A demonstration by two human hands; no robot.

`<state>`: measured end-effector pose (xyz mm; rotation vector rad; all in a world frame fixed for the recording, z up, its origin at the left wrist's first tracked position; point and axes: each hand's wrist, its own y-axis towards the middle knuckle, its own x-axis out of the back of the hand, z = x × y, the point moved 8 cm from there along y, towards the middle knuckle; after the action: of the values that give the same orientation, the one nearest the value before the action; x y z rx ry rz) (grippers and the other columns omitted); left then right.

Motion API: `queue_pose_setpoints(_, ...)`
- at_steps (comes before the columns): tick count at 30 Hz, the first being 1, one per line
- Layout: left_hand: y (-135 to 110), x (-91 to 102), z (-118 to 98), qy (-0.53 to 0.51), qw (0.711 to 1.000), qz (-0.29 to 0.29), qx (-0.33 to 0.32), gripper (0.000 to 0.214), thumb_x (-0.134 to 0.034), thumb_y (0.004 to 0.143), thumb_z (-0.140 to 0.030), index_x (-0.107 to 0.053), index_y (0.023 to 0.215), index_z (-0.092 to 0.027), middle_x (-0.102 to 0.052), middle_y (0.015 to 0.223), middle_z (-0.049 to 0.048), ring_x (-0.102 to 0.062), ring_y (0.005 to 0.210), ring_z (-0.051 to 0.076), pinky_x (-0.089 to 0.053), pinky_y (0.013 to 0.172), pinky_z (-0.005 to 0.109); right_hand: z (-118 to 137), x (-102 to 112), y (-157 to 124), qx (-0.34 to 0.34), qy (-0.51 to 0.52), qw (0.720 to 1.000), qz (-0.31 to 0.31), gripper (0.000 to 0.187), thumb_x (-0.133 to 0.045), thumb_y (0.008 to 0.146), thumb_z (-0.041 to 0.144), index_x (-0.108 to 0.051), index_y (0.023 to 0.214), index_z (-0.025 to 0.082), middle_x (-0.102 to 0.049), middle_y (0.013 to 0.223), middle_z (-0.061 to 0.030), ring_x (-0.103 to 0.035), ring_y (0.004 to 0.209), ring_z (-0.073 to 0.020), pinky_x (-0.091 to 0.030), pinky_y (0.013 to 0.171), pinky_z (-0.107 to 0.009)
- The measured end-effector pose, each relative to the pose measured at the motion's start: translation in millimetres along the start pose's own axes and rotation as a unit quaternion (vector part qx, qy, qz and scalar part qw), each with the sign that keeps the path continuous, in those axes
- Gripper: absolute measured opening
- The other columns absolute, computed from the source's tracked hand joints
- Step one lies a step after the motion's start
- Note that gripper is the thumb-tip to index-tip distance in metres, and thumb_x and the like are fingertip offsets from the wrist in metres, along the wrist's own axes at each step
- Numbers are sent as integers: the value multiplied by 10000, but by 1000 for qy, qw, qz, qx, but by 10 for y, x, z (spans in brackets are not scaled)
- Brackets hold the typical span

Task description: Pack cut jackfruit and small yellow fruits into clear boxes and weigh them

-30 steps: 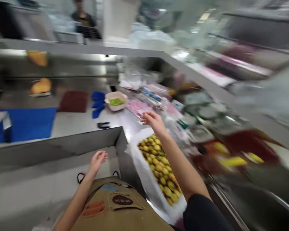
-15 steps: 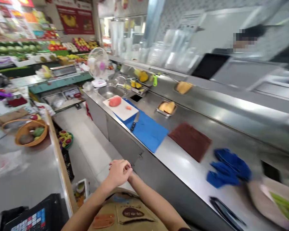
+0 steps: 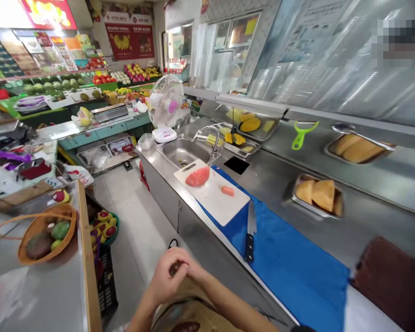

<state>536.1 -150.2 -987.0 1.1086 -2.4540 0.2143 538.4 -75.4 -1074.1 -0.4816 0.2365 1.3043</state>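
My left hand and my right hand are clasped together low in front of my apron. Their fingers are curled and overlap, partly hiding one another; no object shows in them. Beyond them on the counter, a white cutting board lies on a blue cloth. On the board rest a large piece of red-fleshed fruit and a small cut piece. Beside the board lies a knife, its black handle toward me. Neither hand touches these things.
A sink and a white fan stand past the board. Metal trays of cut fruit and a green peeler are at the back. A brown cloth lies right. On the left table sits a fruit basket.
My view has swung left and nearer to the board, knife and sink, which now look larger. The dark blue cloth at the right has left the view. My hands stay clasped.
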Motion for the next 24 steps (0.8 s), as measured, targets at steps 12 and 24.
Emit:
queue_pose_setpoints(12, 4251, 1024, -799, 115, 979, 87, -142, 244, -664, 889, -546, -749, 811, -331, -778, 810, 47, -740, 774, 305, -653, 804, 519, 2310, 1891, 1457, 222, 238, 875, -358, 516, -993, 647, 612, -744, 869, 219, -728, 788, -21, -639, 696, -168, -548, 696, -311)
queue_pose_setpoints(24, 7223, -1535, -3778, 136, 883, 166, -419, 548, -797, 983, -124, -569, 1476, -49, -565, 1571, 255, -580, 1492, 340, -422, 1272, 509, 1555, 901, 1637, 219, 372, 638, -637, 550, -1015, 633, 637, -768, 887, 217, -748, 807, -36, -686, 739, -189, -588, 687, -310)
